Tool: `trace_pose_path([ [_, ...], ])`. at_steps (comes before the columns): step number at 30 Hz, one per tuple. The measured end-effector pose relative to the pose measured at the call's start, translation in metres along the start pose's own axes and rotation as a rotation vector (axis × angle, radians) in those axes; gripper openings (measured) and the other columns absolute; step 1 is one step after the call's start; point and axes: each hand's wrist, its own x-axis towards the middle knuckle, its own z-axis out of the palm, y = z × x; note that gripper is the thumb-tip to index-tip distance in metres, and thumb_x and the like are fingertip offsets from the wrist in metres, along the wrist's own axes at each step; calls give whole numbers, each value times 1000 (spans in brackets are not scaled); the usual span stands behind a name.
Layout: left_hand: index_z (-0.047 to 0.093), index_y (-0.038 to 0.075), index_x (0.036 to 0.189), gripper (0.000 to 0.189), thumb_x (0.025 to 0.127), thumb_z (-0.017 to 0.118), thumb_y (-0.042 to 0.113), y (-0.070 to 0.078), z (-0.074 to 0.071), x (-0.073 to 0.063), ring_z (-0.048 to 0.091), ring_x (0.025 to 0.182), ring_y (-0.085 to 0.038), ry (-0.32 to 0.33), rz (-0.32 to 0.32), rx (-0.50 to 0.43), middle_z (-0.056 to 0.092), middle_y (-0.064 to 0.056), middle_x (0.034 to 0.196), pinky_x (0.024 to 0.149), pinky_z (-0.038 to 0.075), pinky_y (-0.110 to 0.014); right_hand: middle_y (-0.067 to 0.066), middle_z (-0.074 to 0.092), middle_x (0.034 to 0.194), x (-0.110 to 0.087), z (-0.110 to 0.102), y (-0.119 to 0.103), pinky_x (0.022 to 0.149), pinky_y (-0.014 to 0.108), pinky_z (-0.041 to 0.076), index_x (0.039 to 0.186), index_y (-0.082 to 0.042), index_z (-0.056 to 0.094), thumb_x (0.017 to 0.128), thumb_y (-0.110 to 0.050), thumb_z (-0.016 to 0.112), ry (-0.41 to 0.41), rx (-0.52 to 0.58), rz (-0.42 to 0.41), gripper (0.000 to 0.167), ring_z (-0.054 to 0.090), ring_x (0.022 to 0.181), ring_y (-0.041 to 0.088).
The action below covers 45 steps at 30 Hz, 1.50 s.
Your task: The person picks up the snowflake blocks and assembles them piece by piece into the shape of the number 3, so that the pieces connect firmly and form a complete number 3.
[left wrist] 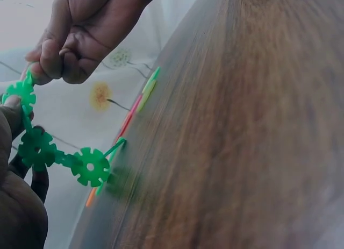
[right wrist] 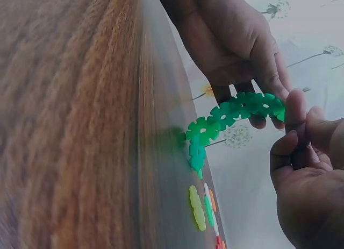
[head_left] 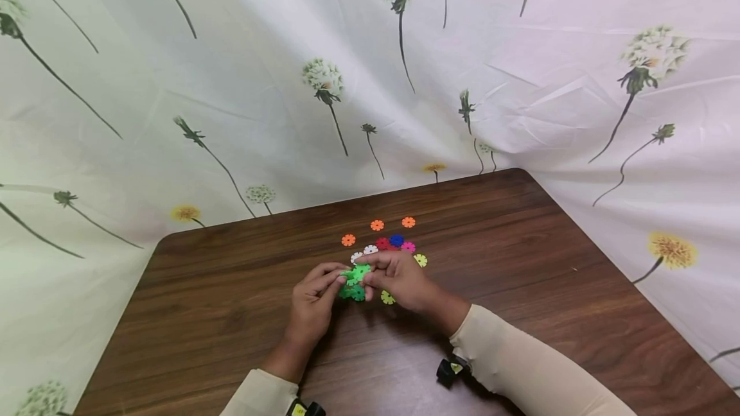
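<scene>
over a dark wood-grain tabletop (head_left: 231, 313), a person joins two hands around a chain of green notched discs (head_left: 354, 278), held near the front of a scatter of loose colored pieces. the left hand (head_left: 312, 300) pinches the chain between thumb and fingers, its thumb lying over one disc in the left wrist view. the right hand (head_left: 401, 280) has its thumb and forefinger closed on the chain's upper end, the other fingers curled in the left wrist view. the discs are linked edge to edge, some turned at an angle, and the chain hangs down from the grip in a bend; whether its lowest piece touches the wood cannot be told.

beyond the hands lie three orange discs (head_left: 377, 225), a blue disc (head_left: 396, 240) beside red pieces (head_left: 382, 244), a pink disc (head_left: 408, 247) and two white discs (head_left: 370, 250). one yellow disc (head_left: 421, 260) sits past the right hand, another just below it. beige sleeves (head_left: 509, 358) cover both forearms; a pale curtain (head_left: 248, 82) printed with dandelions forms the backdrop.
</scene>
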Motion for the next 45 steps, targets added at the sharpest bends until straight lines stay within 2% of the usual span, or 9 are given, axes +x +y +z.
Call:
trace_pose_path([
  [10,81,-8,112,17,100,69,-11,4,2,1,71,111,-3,15,-15,17,74,-28,113,93,58,-14,50,65,94,-1,4,-2,79,20,61,144,19,56,106,11,59,21,-20,-24,39,71,72,3],
  [14,80,-9,112,17,100,69,-13,4,2,1,71,109,-3,29,-10,-1,73,-29,112,91,58,-15,37,66,98,0,3,-3,80,22,62,149,17,51,107,10,58,22,7,-12,44,70,74,6],
  [18,78,-8,115,19,98,71,-13,3,1,1,69,105,-5,28,-17,-3,72,-29,113,87,58,-15,20,68,103,2,3,-1,80,26,64,144,17,52,106,10,60,58,26,23,40,71,76,8],
  [25,77,0,128,37,93,81,-8,6,1,0,66,109,-3,-16,-111,38,72,-22,123,87,57,-14,28,73,111,1,5,-2,86,43,68,133,12,66,103,6,70,82,-53,24,31,75,89,7],
  [30,78,1,129,37,93,81,-9,7,1,0,67,110,-3,-22,-107,46,72,-20,122,87,58,-15,30,74,124,0,4,-1,87,37,66,134,8,70,105,-1,70,91,-155,-3,31,72,97,2],
  [33,78,1,129,37,93,80,-8,5,0,0,67,106,-2,2,-95,68,74,-19,119,84,57,-14,30,75,126,1,3,-1,93,38,66,138,9,68,107,-3,67,102,-176,-15,33,75,105,14],
  [37,77,0,129,36,94,80,-7,2,-3,1,67,105,-1,50,-106,91,78,-18,118,86,53,-16,30,76,121,2,0,1,101,50,63,138,10,66,109,-3,64,118,-155,-17,32,76,114,42],
  [40,76,-2,130,34,96,79,-4,2,-5,2,67,106,-2,71,-141,90,78,-17,119,88,53,-17,27,78,119,4,-5,4,96,45,65,132,6,71,109,-5,66,153,-177,-2,26,75,113,48],
  [45,74,-5,131,34,98,78,-2,1,-8,3,68,107,-2,72,-185,85,78,-18,123,88,57,-18,26,78,117,8,-15,11,82,25,58,124,6,74,105,-7,72,210,-265,33,23,75,99,25],
])
